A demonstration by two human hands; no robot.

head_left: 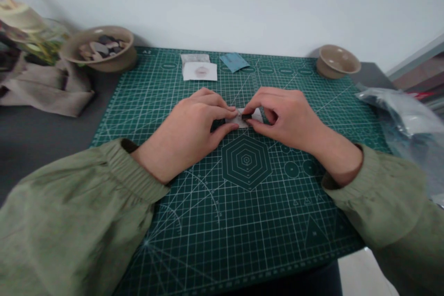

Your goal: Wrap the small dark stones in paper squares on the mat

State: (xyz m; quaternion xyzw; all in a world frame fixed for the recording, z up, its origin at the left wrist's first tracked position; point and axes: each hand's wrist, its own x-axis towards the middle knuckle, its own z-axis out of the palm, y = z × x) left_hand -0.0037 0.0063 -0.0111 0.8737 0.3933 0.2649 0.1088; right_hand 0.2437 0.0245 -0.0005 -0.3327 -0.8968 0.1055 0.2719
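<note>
On the green gridded cutting mat (pixel 204 249), both hands work at a small white sheet (pixel 257 114). The right hand (pixel 293 118) pinches a small black piece over it, grip narrow. The left hand (pixel 190 127) rests fingertips at the sheet's left end; whether its narrow grip holds anything, I cannot tell. Judged step: close fingertip positioning; any further adjustment calls for a steady sheet and light pressure.
</note>
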